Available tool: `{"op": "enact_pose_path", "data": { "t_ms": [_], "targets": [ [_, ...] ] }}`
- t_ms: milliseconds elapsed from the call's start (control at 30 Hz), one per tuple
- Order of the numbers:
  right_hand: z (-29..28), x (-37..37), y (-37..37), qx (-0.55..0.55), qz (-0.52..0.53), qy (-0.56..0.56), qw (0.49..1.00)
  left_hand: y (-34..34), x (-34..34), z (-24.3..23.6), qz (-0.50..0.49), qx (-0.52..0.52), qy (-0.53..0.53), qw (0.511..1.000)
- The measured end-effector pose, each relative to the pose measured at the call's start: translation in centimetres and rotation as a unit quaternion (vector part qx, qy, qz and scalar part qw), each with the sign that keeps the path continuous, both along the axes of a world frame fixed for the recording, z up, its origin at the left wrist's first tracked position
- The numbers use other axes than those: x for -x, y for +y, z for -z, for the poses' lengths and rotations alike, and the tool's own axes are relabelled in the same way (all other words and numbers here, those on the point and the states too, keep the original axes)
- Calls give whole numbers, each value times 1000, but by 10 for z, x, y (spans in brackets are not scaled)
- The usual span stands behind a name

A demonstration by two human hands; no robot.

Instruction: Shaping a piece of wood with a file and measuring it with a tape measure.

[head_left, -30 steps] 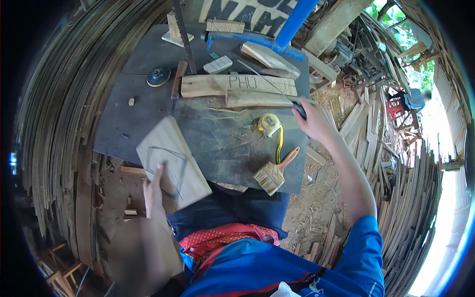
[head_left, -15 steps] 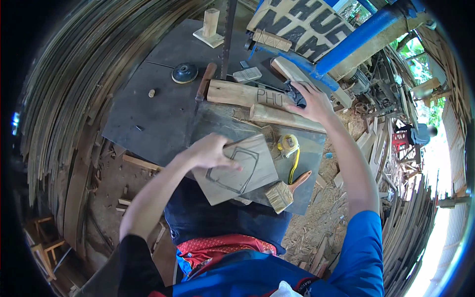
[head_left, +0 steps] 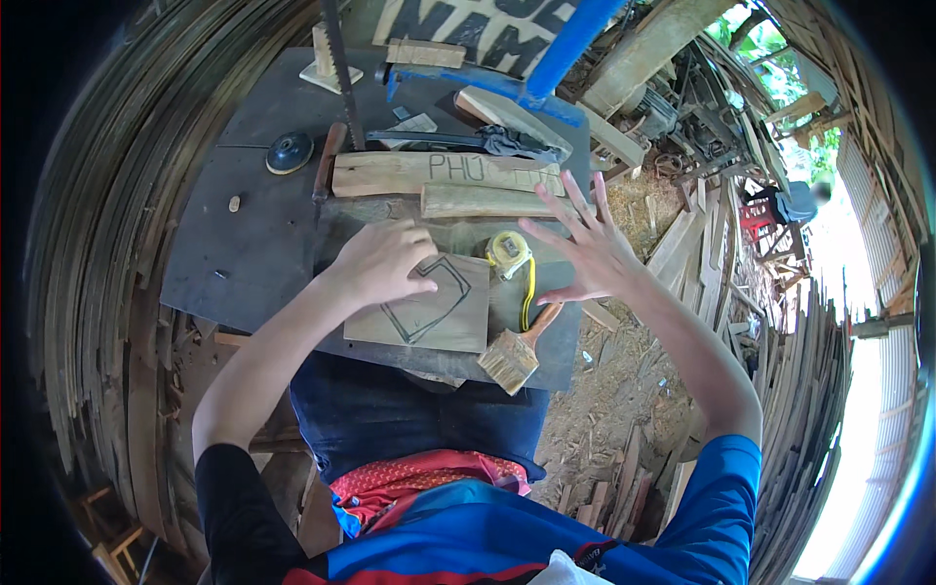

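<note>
My left hand (head_left: 382, 263) is closed at the upper left edge of a square wooden board (head_left: 458, 330), its thumb over the face and its fingers curled along the far edge. A dark four-sided outline is drawn on the board; the hand hides one corner. My right hand (head_left: 590, 255) is empty, its fingers spread wide. It is nearest a yellow tape measure (head_left: 508, 252) and a flat paintbrush (head_left: 510, 362) with a brown handle, both beside the board. A dark rag (head_left: 522, 143) lies behind a long lettered wood piece (head_left: 390, 175).
A rounded wood strip (head_left: 468, 202) lies in front of the lettered piece. A handsaw blade (head_left: 342, 73) rises behind its wooden handle (head_left: 327, 166). At the left sits a dark round disc (head_left: 290, 153). A blue metal bar (head_left: 575, 49) stands at the back; stacked planks (head_left: 127, 195) line the left.
My right hand has let go of the dark rag and come nearer, its fingers now spread. The board has turned squarer to me, with my left hand still at its edge. The view has shifted.
</note>
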State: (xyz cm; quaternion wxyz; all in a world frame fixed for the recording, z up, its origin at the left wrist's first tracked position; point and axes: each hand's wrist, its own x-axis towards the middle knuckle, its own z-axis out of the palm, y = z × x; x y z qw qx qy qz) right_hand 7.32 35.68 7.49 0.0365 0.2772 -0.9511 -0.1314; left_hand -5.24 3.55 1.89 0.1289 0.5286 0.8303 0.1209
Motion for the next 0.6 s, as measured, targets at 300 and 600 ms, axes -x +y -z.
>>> {"op": "enact_pose_path", "data": {
  "t_ms": [300,600],
  "targets": [
    [49,9,-36,71,102,19,992,-73,-70,-25,-143,-199,12,969],
    [68,16,-14,213,146,-106,960,-141,-119,2,-365,-259,-106,888]
  ]
}}
